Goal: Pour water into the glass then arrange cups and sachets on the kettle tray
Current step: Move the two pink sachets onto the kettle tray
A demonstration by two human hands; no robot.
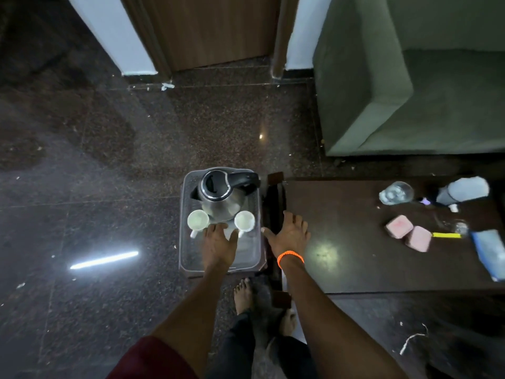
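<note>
A steel kettle (218,191) with a black lid and handle stands at the far end of the grey kettle tray (188,253). Two white cups, one on the left (197,220) and one on the right (244,220), sit on the tray in front of the kettle. My left hand (220,242) hovers flat over the tray between the cups, fingers apart, holding nothing. Beside the tray, my right hand (289,233), with an orange wristband, is spread open over the edge of the dark table (341,269). A clear glass (396,192) stands far right on that table. I cannot make out any sachets.
On the table's right side lie two pink blocks (408,232), a yellow pen (445,235), a blue packet (489,253) and a white-wrapped item (464,190). A green sofa (410,77) stands behind. My bare feet (243,296) are on the dark polished floor.
</note>
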